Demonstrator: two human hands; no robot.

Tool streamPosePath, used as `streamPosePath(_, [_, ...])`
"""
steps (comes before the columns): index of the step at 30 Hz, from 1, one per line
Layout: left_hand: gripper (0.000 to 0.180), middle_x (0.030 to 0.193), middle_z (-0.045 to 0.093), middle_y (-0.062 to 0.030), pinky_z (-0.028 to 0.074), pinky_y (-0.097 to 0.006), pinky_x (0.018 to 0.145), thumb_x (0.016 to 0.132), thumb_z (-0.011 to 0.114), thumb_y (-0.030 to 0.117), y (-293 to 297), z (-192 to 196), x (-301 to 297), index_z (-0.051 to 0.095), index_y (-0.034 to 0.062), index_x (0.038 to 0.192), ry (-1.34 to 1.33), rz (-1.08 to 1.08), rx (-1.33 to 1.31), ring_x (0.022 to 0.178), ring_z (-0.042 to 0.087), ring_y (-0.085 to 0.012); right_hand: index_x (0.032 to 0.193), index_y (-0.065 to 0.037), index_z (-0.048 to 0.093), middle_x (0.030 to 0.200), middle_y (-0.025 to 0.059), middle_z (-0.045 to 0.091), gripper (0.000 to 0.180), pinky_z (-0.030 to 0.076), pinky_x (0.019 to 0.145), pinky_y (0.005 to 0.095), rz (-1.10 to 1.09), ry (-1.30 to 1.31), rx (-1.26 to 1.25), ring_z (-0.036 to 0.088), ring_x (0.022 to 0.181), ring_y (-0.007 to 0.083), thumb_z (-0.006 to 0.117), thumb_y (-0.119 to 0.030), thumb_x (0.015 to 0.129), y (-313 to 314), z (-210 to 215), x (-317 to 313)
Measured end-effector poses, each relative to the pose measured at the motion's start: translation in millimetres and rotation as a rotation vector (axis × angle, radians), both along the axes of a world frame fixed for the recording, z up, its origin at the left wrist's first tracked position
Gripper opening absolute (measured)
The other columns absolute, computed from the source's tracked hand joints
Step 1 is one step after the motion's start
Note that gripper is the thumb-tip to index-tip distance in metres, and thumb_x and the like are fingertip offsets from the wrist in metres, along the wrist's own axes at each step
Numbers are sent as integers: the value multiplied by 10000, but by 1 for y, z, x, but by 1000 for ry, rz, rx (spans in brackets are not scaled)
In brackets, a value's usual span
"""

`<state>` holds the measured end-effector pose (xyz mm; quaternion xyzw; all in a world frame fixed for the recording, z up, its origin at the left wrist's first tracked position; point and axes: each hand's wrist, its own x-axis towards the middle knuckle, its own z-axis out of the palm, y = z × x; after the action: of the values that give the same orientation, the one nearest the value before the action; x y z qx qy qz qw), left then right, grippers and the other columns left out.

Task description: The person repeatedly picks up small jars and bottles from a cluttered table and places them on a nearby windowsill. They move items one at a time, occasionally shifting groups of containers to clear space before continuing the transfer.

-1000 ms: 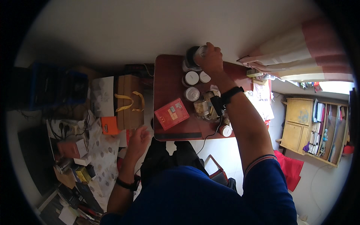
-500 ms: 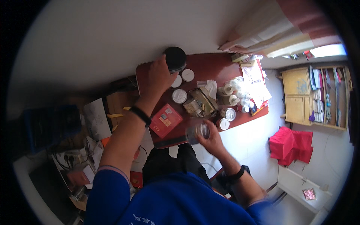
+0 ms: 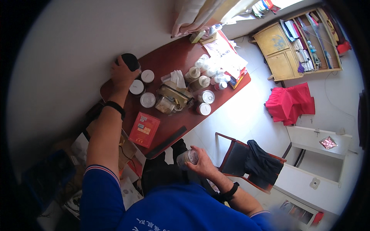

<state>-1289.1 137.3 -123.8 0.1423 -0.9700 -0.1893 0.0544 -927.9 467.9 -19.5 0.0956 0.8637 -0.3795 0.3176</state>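
At the table's far left corner, by the wall, my left hand is closed around a dark container with a round black top. Near my body, off the table's front edge, my right hand grips a clear jar, tilted with its round end toward the right. White-lidded cans stand just right of my left forearm. Beside them are an olive pouch and another clear jar lying against it. A red box lies near the table's left front.
The reddish-brown table also bears several bottles, two cans and papers. A chair with a dark garment stands at right. Farther off are a red-covered stool and a wooden cabinet.
The view has swung, so the table appears farther left and turned. My right hand has drawn the clear jar back toward my body. My left hand still grips the black-topped container.
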Motion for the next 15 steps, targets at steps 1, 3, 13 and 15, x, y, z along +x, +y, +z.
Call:
streamPosePath(1, [1114,1433,482,-308,508,-533,1075,720,939,445,-2,0,0,330,52,1565,12,-3,8,1296,547,-472,1506,-16,461,1394,277,549,799,474,1145,454,22,27,13,552,1339,414,848,-266,852,2,2,5])
streamPosePath(3, [1069,1422,498,-325,488,-539,1088,725,941,414,-8,3,2,367,38,1545,74,23,20,1290,544,-483,1517,-44,451,1369,270,552,805,490,1116,475,48,45,41,577,1287,437,840,-276,851,9,7,13])
streamPosePath(13, [1041,1449,543,-263,391,-545,1175,691,965,330,-40,63,86,431,-7,1519,400,-24,50,1356,514,-429,1489,-28,469,1331,265,563,790,504,1080,466,29,163,-2,594,1239,438,847,-273,839,79,2,11])
streamPosePath(15, [1061,1484,520,-263,383,-528,1192,699,964,311,-29,79,125,411,-7,1547,378,42,42,1390,496,-425,1476,-24,486,1305,257,569,789,515,1050,461,27,226,-7,600,1209,425,854,-284,828,113,-3,18])
